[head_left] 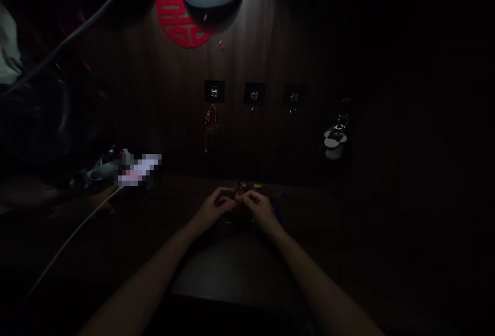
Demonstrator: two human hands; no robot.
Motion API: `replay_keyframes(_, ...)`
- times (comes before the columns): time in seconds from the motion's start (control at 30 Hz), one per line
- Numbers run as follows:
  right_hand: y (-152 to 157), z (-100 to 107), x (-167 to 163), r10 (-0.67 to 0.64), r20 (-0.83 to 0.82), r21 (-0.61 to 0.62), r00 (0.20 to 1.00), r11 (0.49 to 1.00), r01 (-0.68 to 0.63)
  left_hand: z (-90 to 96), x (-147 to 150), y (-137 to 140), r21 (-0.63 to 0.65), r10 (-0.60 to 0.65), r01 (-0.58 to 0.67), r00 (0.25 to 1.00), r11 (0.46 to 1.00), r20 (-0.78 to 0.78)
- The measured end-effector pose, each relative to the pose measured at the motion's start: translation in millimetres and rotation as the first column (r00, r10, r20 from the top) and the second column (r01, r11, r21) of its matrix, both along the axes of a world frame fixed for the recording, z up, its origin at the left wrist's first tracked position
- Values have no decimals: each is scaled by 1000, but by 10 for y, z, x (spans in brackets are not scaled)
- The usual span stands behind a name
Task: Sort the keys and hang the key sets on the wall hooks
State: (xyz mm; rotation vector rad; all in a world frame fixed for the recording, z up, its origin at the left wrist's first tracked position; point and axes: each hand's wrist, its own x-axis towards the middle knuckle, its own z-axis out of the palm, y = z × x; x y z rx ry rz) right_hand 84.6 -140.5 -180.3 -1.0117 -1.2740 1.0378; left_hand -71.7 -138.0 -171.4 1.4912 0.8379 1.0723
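In dim light, my left hand (217,208) and my right hand (263,211) meet over the dark table. The fingers of both are bent in a pinch around a small orange-brown object (238,200). Its kind is too dark to make out. Small shiny metal bits (240,187) lie at its top, between the fingertips. A small yellow piece (257,186) shows just beyond my right fingers. Beside my right wrist is a dark blue thing (277,214), partly hidden by the hand.
Black wall hooks (214,91) line the wooden panel, one bearing a red cord ornament (211,122). A white flower-shaped trinket (334,140) hangs at right. Above is a red paper cut-out (183,29). A white cable (73,240) crosses the left side beside a blurred-out item (138,171).
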Motion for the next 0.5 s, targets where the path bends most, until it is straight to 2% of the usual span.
replay_keyframes(0.17, 10, -40, -42, -44, 174, 80, 984, 996, 30, -86, 76, 15, 39, -1, 0, 1000, 999, 14)
replay_keyframes(0.33, -27, -14, -35, -221, 376, 275, 900, 954, 120, -88, 111, 2, 87, 104, -99, 993, 991, -58)
replay_keyframes(0.43, -53, 18, -17, -250, 395, 327, 884, 937, 119, -33, 88, 5, 118, 117, -110, 992, 987, -51)
replay_keyframes(0.5, -71, 43, -5, -244, 384, 363, 891, 927, 97, 20, 59, 24, 89, 133, -130, 991, 987, -27)
